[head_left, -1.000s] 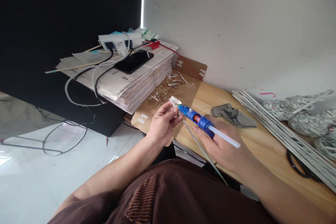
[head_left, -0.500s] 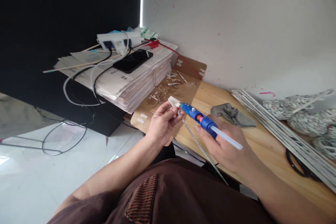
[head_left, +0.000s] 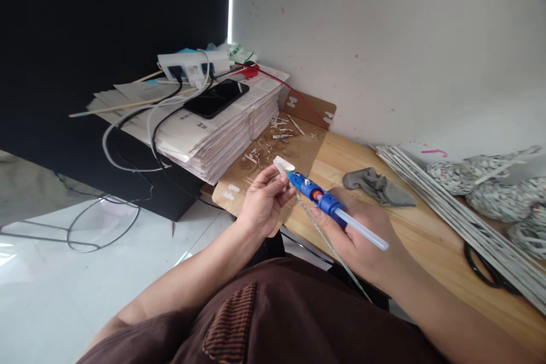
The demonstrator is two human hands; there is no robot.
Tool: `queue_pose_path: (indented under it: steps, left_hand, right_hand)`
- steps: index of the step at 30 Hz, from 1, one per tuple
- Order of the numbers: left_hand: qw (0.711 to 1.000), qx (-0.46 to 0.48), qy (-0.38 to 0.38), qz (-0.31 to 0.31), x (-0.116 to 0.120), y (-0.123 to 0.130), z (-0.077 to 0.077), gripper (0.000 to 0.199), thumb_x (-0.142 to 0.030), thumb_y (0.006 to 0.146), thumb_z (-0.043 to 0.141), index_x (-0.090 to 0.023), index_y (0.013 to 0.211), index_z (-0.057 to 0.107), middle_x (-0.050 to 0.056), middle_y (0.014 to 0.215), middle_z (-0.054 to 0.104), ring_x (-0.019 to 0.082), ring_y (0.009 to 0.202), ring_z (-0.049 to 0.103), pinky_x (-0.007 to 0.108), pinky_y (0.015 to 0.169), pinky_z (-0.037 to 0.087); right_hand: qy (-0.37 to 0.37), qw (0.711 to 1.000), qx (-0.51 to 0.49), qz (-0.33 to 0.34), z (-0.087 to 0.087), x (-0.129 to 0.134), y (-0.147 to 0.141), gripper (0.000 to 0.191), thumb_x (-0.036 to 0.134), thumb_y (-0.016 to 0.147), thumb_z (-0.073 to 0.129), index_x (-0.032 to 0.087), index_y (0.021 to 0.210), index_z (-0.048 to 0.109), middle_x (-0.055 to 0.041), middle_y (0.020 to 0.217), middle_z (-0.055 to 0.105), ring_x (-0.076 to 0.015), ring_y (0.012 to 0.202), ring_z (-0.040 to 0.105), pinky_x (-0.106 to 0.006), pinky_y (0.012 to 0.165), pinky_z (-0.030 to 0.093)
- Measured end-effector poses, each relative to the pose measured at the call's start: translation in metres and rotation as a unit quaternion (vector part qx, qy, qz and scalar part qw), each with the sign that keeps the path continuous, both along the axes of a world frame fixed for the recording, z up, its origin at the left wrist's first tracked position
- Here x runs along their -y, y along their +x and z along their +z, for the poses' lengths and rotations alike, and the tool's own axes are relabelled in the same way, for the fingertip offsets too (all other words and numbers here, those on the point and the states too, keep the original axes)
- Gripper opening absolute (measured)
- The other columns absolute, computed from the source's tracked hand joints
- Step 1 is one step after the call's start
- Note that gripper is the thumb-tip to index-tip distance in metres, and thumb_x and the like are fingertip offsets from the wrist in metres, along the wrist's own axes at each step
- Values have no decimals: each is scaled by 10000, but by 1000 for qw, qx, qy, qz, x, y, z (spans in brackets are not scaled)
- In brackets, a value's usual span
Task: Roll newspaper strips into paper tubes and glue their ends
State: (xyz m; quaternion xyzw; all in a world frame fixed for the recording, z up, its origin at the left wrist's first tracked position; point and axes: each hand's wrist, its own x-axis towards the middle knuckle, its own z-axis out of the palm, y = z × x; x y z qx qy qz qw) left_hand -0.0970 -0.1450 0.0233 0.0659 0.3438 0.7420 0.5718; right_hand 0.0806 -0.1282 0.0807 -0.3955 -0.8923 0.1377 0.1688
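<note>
My left hand (head_left: 265, 192) pinches a small white paper piece (head_left: 281, 164) between thumb and fingers, with its pale end sticking out past the fingertips. From that hand a long thin rolled-paper strip (head_left: 318, 227) slants down to the right toward my lap. My right hand (head_left: 358, 233) is closed around a blue hot glue gun (head_left: 313, 189), and a clear glue stick (head_left: 362, 229) juts from its back. The gun's teal tip is at the paper, beside my left thumb; whether it touches cannot be made out.
Left, a tall newspaper stack (head_left: 230, 145) bears a phone (head_left: 217, 98) and a power strip (head_left: 194, 65) with cables. Paper scraps (head_left: 281, 129) litter the brown board (head_left: 239, 182). Right lie a grey cloth (head_left: 377, 186), long paper rods (head_left: 460, 227), black-handled scissors (head_left: 482, 267) and woven paper pieces (head_left: 490, 182).
The glue gun has shifted slightly left and down along the paper, toward my left thumb. My left hand has stayed nearly still.
</note>
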Motion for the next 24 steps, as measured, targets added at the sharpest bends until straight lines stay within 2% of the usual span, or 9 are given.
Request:
queue_pose_path:
  steps: [4,8,12,14,16,18,21,22,24]
  left_hand:
    - [1000,7,5,-1,0,-1,-1,210,-18,746,697,-160,900,680,-6,760,691,90,628,680,193,625,593]
    - [1000,15,0,-3,-1,-4,-1,199,-18,758,682,-160,895,658,16,795,718,145,694,730,214,655,603]
    - [1000,12,-3,0,-1,-6,0,186,-21,788,656,-148,924,644,32,815,723,167,722,742,211,660,605]
    - [1000,11,-2,-1,-1,-7,-1,189,-24,799,649,-142,947,645,34,815,720,163,722,742,205,658,604]
    - [1000,10,1,-4,-1,-8,-1,180,-29,805,649,-138,948,646,37,816,718,163,728,742,201,659,605]
    - [1000,11,1,-4,1,-10,-1,156,-32,806,651,-136,922,639,39,806,717,165,729,743,197,651,603]
    - [1000,13,1,-2,3,-12,-1,128,-30,808,652,-134,877,626,41,790,718,171,734,745,194,647,602]
    - [1000,14,3,-3,4,-12,-1,119,-29,809,652,-131,866,625,44,790,718,174,741,747,194,651,603]
    - [1000,17,5,-8,6,-14,-1,101,-30,811,654,-122,847,629,51,801,721,179,760,749,194,662,605]
  right_hand:
    - [-2,1000,-5,3,-1,-4,-2,154,369,934,517,224,887,533,6,624,618,-186,575,623,-271,534,375]
    - [32,999,-26,-8,2,-9,1,206,403,947,512,216,871,555,-4,615,606,-183,573,606,-275,538,384]
    - [18,996,-86,-32,2,-20,5,232,420,934,542,200,979,601,-30,703,632,-189,634,602,-294,600,443]
    - [-27,988,-142,-47,-1,-29,4,287,461,918,562,192,1008,607,-43,751,639,-185,661,597,-303,623,474]
    - [-118,969,-206,-63,-8,-40,0,366,526,892,578,190,1039,593,-29,735,624,-158,598,571,-283,557,475]
    - [-236,930,-270,-82,-18,-52,-7,455,598,852,593,203,1074,559,0,724,605,-117,498,528,-244,451,431]
    - [-361,872,-306,-125,-32,-73,-21,523,690,781,608,195,936,550,-16,746,630,-97,456,543,-201,365,332]
    - [-377,867,-294,-139,-37,-81,-26,537,711,796,567,185,903,561,-28,727,637,-94,430,532,-200,354,316]
    - [-369,882,-245,-162,-44,-95,-37,540,702,853,485,171,863,582,-43,684,641,-98,403,523,-207,348,305]
